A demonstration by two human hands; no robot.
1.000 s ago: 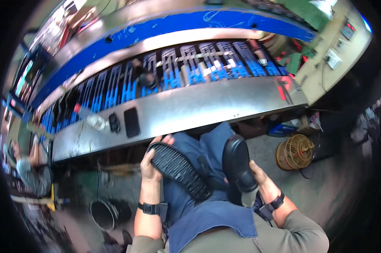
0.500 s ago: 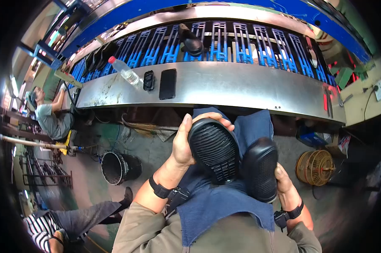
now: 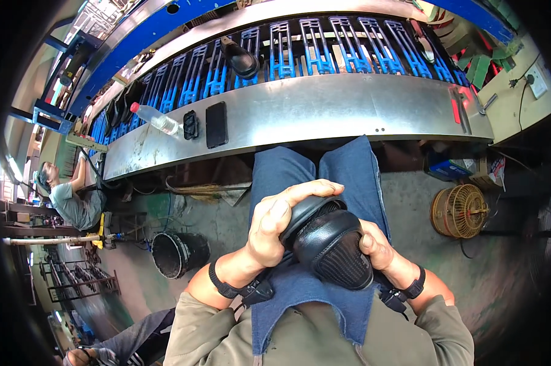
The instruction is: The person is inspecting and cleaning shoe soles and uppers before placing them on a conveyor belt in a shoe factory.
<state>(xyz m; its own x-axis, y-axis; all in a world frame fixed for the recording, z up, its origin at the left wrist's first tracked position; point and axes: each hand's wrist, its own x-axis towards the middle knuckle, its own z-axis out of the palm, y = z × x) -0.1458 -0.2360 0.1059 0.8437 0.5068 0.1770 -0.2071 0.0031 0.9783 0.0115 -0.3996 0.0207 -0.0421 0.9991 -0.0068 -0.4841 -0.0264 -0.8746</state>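
Observation:
Over my lap, two black shoes are held close together. My left hand is closed around the farther shoe, with its fingers stretched over the far side. In front of it, overlapping it, is the nearer shoe, smooth and rounded with a finely textured patch facing up. My right hand grips that nearer shoe from the right, thumb on its side. The fingers beneath it are hidden. Whether the two shoes press against each other I cannot tell.
Ahead runs a metal ledge with a bottle, a phone and a small black device. Behind it, a black shoe sits on a blue-pronged rack. A bucket and a wicker basket flank me; co-workers sit left.
Both shoes have come together in front of me. The left one's ridged sole has turned out of sight, and the right one has tilted and moved left. My view has shifted right.

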